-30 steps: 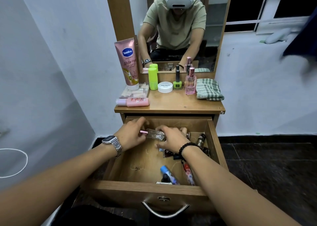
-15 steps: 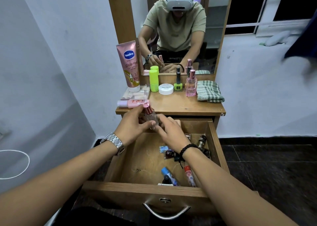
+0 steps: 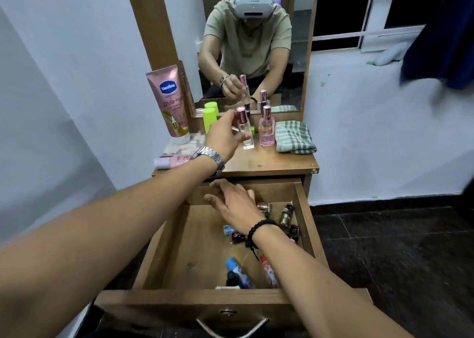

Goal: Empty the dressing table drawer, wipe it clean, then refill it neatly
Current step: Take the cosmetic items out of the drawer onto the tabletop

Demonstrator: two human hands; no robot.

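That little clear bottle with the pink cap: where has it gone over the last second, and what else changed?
The left hand lifted the clear bottle out of the drawer and up to the tabletop, upright beside the pink perfume bottle. The right hand let it go and now hovers open over the drawer. The checked cloth and lotion tube stayed put.

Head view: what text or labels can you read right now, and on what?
"Vaseline": on the pink tube leaning by the mirror.
"Gluta-Hy", cut off at the tube's edge: same tube, below the logo.
Smaller print on the tube: too blurred to read.
Pink perfume bottle and drawer bottles: labels unreadable.
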